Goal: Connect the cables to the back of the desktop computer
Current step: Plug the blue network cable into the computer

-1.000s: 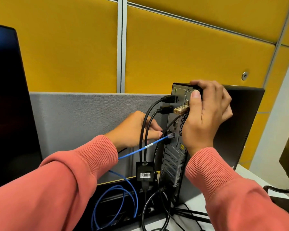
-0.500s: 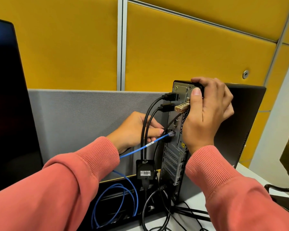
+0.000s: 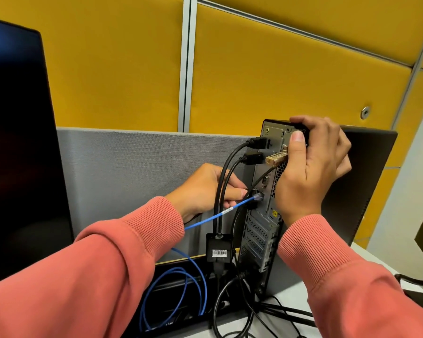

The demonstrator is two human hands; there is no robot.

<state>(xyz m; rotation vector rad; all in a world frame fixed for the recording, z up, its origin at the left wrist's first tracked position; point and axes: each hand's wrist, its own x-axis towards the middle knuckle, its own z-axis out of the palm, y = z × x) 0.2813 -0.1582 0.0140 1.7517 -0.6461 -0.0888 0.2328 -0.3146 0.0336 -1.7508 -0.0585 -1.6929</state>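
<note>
A black desktop computer stands upright on the desk with its rear panel facing left. My right hand grips its top rear corner, thumb pressed on the panel. My left hand reaches behind the hanging black cables and pinches a plug next to the blue network cable, whose clear connector sits at a port in the panel. Two black cables are plugged in near the top, beside a gold lock. What exactly the left fingers pinch is hidden by the cables.
A dark monitor fills the left side. A grey divider and yellow wall panels stand behind. A black adapter box hangs on the cables. Blue and black cable loops lie in the tray and on the white desk.
Both hands stay almost where they were. The view has shifted slightly; the blue connector remains at the port.
</note>
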